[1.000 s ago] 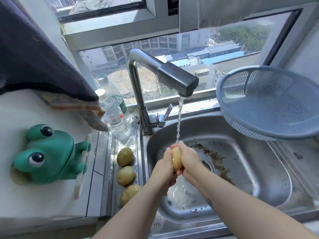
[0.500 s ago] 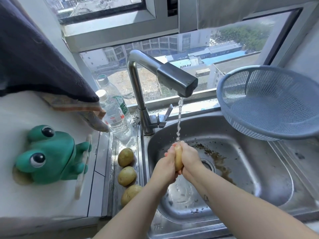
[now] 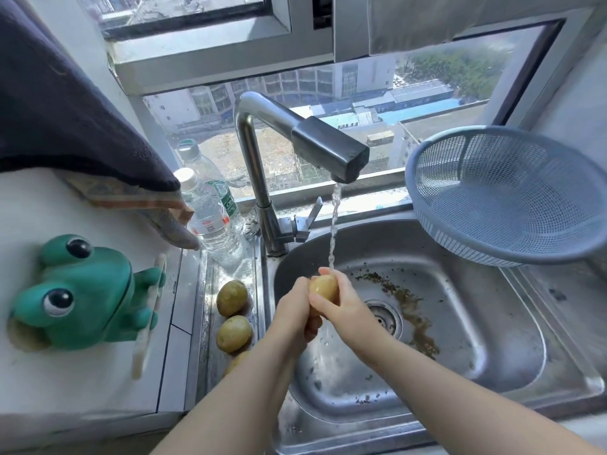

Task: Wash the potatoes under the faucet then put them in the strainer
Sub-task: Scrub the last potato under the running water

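Observation:
A yellow potato (image 3: 323,287) is pressed between my left hand (image 3: 295,310) and my right hand (image 3: 343,303) over the steel sink (image 3: 476,323). Water runs from the faucet (image 3: 328,149) straight onto the potato's top. Three more potatoes lie in a row on the sink's left ledge: the far one (image 3: 232,297), the middle one (image 3: 234,333), and a near one (image 3: 237,361) partly hidden behind my left forearm. The blue mesh strainer (image 3: 512,192) sits empty at the sink's back right corner.
Two clear water bottles (image 3: 210,218) stand left of the faucet base. A green frog holder (image 3: 82,293) sits on the white counter at left, under a dark hanging cloth (image 3: 65,110). Brown grit lies around the drain (image 3: 382,318).
The potato has turned between my hands under the stream, showing more of its top. Both hands stay in the same spot over the sink.

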A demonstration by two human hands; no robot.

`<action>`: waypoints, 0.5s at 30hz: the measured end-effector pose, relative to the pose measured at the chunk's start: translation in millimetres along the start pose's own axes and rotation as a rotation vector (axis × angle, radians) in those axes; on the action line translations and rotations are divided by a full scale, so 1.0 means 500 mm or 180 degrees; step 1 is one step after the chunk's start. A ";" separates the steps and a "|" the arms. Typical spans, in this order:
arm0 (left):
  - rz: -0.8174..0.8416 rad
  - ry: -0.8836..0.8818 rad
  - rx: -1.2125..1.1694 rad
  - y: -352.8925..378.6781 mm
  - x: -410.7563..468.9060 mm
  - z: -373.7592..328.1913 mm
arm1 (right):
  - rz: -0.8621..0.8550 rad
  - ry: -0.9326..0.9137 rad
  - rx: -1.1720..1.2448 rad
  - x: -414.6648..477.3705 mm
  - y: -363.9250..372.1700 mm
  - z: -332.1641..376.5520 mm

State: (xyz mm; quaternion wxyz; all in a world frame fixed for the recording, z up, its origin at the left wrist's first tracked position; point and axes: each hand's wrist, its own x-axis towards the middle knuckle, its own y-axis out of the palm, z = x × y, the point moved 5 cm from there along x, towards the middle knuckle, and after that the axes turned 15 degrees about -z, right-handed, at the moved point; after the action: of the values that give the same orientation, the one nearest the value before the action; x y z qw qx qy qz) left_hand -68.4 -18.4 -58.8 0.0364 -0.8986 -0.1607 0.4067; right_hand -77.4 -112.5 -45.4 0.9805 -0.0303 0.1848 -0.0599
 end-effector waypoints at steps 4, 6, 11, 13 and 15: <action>0.0552 -0.0328 -0.0014 0.020 -0.015 0.006 | -0.0453 -0.0282 -0.0083 0.013 -0.012 0.009; 0.0544 -0.0210 0.0151 0.021 -0.017 0.008 | -0.0711 -0.0230 0.0019 0.019 -0.010 0.015; 0.0413 0.0129 0.0406 0.018 -0.008 0.003 | -0.1375 0.0843 0.0687 0.041 0.002 -0.008; 0.0451 0.0064 0.0416 0.012 -0.004 0.002 | -0.1229 0.1352 0.1188 0.040 0.008 -0.011; 0.0691 -0.0296 0.0297 0.011 -0.005 0.006 | -0.0819 0.1545 0.1592 0.032 0.014 0.005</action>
State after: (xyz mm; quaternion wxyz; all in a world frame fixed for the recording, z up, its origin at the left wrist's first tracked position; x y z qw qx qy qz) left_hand -70.7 -24.6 -59.9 0.0264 -0.8882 -0.0449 0.4564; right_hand -61.0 -107.6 -49.3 0.8696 0.2023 0.3863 -0.2315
